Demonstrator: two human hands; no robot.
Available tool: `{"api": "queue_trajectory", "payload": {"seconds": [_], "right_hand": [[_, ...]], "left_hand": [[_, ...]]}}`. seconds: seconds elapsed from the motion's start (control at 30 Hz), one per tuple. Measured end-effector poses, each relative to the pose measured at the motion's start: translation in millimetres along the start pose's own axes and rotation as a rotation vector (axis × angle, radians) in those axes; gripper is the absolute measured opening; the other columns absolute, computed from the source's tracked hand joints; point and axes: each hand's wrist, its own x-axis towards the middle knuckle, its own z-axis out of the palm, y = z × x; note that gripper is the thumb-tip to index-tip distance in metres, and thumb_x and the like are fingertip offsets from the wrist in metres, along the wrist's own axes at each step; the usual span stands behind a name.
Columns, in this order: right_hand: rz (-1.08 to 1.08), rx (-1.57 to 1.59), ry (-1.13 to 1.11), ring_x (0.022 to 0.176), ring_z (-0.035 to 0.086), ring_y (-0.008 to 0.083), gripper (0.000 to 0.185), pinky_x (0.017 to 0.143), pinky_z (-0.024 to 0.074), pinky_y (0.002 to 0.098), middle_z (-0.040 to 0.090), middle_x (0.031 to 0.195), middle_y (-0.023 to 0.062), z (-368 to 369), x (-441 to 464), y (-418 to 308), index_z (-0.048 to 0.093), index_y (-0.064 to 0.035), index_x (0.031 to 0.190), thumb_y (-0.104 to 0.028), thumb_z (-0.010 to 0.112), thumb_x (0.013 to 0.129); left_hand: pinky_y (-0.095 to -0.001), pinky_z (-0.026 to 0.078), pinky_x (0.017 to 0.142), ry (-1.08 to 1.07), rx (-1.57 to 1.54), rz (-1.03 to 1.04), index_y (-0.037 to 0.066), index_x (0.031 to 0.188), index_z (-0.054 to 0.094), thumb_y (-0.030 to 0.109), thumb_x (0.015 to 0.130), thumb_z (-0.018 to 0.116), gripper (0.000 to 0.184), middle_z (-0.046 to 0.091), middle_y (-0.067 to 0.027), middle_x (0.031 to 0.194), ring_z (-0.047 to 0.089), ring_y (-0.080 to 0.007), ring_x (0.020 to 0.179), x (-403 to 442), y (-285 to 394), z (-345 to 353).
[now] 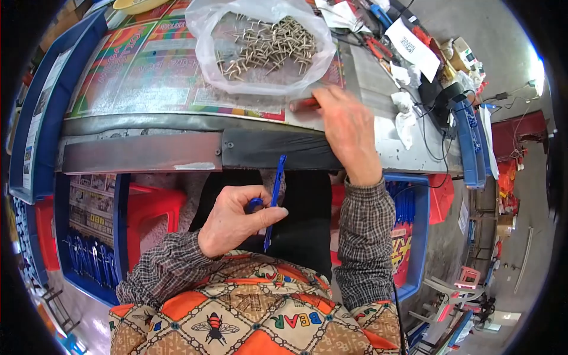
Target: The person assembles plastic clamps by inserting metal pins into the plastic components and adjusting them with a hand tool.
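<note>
Before you, the table (pixel 365 77) bore a printed sheet (pixel 136 83) towards 11 o'clock, with a yellow bowl (pixel 139 5) beyond. An open bag (pixel 205 56) sat at 12, a red-handled tool (pixel 377 48) at 1, crumpled tissue (pixel 405 120) towards 2.

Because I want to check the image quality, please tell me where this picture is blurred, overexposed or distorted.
Head view: right hand blurred, probably by motion; left hand and blue piece sharper. Head view: a bright patch washed out near the right edge. Head view: wide-angle distortion makes the table look bowed, and the corners are black.
</note>
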Motion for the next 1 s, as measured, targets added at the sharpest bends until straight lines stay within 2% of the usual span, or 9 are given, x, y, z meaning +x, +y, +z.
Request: {"api": "queue_trajectory", "payload": {"seconds": [0.07, 0.2, 0.27, 0.3, 0.4, 0.5, 0.63, 0.83, 1.0], "right_hand": [[0.002, 0.009, 0.006, 0.082, 0.061, 0.031, 0.005, 0.066, 0.0493, 0.0392, 0.056, 0.08, 0.0122, 0.4, -1.6, 3.1, 0.052, -0.0038, 0.082, -0.002, 0.05, 0.078], [0.081, 0.144, 0.245, 0.075, 0.061, 0.0273, 0.026, 0.061, 0.049, 0.0359, 0.059, 0.085, 0.0102, -21.8, -12.8, -10.1, 0.059, -0.0035, 0.099, 0.001, 0.065, 0.074], [0.274, 0.398, 0.3, 0.068, 0.06, 0.0168, 0.039, 0.058, 0.0477, 0.0287, 0.062, 0.091, 0.008, -39.6, -25.0, -27.0, 0.059, -0.0031, 0.111, 0.002, 0.07, 0.074], [0.328, 0.634, 0.351, 0.067, 0.058, 0.0089, 0.038, 0.057, 0.0454, 0.0218, 0.063, 0.094, 0.0063, -45.1, -31.6, -34.4, 0.057, 0.0008, 0.113, 0.004, 0.068, 0.077], [0.391, 1.091, 0.384, 0.076, 0.06, 0.0125, 0.033, 0.062, 0.0493, 0.0225, 0.06, 0.102, 0.0144, -55.2, -43.0, -48.3, 0.055, 0.0089, 0.109, 0.008, 0.067, 0.078], [0.371, 1.306, 0.324, 0.08, 0.061, 0.0154, 0.028, 0.065, 0.0514, 0.0243, 0.057, 0.107, 0.0187, -53.8, -50.6, -52.8, 0.055, 0.0097, 0.106, 0.007, 0.066, 0.081], [0.43, 1.349, 0.232, 0.082, 0.061, 0.0157, 0.027, 0.068, 0.0518, 0.0246, 0.056, 0.109, 0.0183, -54.7, -51.1, -61.5, 0.055, 0.0093, 0.104, 0.005, 0.067, 0.081], [0.441, 1.308, 0.132, 0.083, 0.059, 0.0103, 0.026, 0.066, 0.0484, 0.0201, 0.059, 0.105, 0.0115, -45.6, -50.3, -61.8, 0.056, 0.0069, 0.104, 0.001, 0.069, 0.081], [0.436, 1.268, 0.132, 0.081, 0.058, 0.0081, 0.027, 0.065, 0.0466, 0.0186, 0.06, 0.102, 0.0084, -44.5, -47.8, -62.0, 0.056, 0.0051, 0.104, -0.001, 0.069, 0.081]], "left_hand": [[-0.0195, 0.035, 0.044, -0.008, -0.021, 0.003, 0.001, 0.073, 0.061, 0.016, 0.084, 0.071, 0.021, 0.051, 0.004, 0.055, 0.045, -0.001, 0.051, 1.1, -2.7, -0.6], [-0.0189, 0.032, 0.045, 0.004, 0.015, -0.001, 0.003, 0.075, 0.062, 0.016, 0.084, 0.071, 0.018, 0.051, 0.0062, 0.057, 0.043, -0.0002, 0.051, 1.8, -6.8, -1.4], [-0.0189, 0.033, 0.045, -0.002, 0.031, 0.023, 0.004, 0.075, 0.062, 0.016, 0.085, 0.071, 0.018, 0.051, 0.0064, 0.057, 0.043, -0.0003, 0.052, 2.7, -9.8, -1.5], [-0.0189, 0.033, 0.045, -0.004, 0.033, 0.028, 0.004, 0.075, 0.062, 0.016, 0.085, 0.071, 0.018, 0.051, 0.0065, 0.057, 0.043, -0.0003, 0.052, 3.0, -11.1, -1.5], [-0.0201, 0.032, 0.045, 0.0, 0.035, 0.042, 0.003, 0.074, 0.061, 0.016, 0.085, 0.071, 0.019, 0.049, 0.0062, 0.057, 0.04, -0.0007, 0.052, 4.1, -12.2, -0.3], [-0.0224, 0.03, 0.044, 0.026, 0.03, 0.047, 0.001, 0.072, 0.06, 0.013, 0.084, 0.072, 0.021, 0.044, 0.0054, 0.054, 0.036, -0.0015, 0.052, 3.8, -9.0, 1.9], [-0.0225, 0.031, 0.044, 0.032, 0.034, 0.039, 0.001, 0.072, 0.06, 0.013, 0.084, 0.072, 0.021, 0.044, 0.0051, 0.054, 0.037, -0.0018, 0.052, 3.2, -7.7, 2.5], [-0.0223, 0.031, 0.044, 0.037, 0.047, 0.047, 0.0, 0.073, 0.06, 0.012, 0.083, 0.072, 0.02, 0.045, 0.0044, 0.054, 0.037, -0.0018, 0.052, 3.4, -7.7, 2.0], [-0.0224, 0.031, 0.043, 0.056, 0.062, 0.076, -0.001, 0.073, 0.06, 0.012, 0.082, 0.073, 0.02, 0.045, 0.0039, 0.054, 0.037, -0.0018, 0.052, 3.2, -8.1, 2.7]]}}
